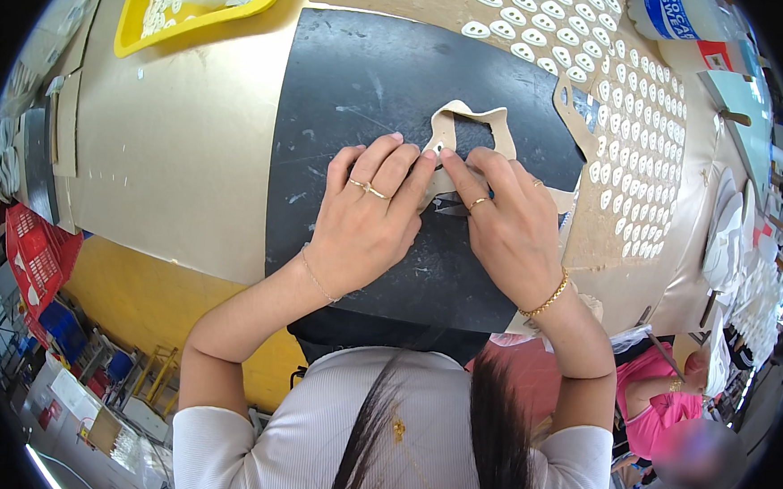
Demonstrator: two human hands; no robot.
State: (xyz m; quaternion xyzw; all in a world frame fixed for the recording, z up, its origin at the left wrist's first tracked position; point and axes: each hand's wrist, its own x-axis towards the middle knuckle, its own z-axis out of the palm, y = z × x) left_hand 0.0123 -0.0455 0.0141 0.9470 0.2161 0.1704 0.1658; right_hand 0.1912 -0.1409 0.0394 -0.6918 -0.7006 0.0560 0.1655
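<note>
Between my hands is a beige, leather-like cut piece (497, 127), bent up in a loop above the black mat (347, 89). A small white oval piece with dark holes (439, 148) sits on its near left part. My left hand (367, 198) presses the fingertips against the beige piece beside the oval. From the other side, my right hand (514, 212) presses the oval's edge with its index fingertip, its other fingers curled. Pointed dark metal blades (450, 205) show under my right hand; their handle is hidden, so I cannot tell whether it holds them.
Many white oval pieces (630, 152) lie in rows on a brown board at the right. Another beige strip (574, 117) rests at the mat's right edge. A yellow tray (128, 45) with loose white pieces stands far left, a bottle (683, 16) far right. Someone in pink (661, 386) is at right.
</note>
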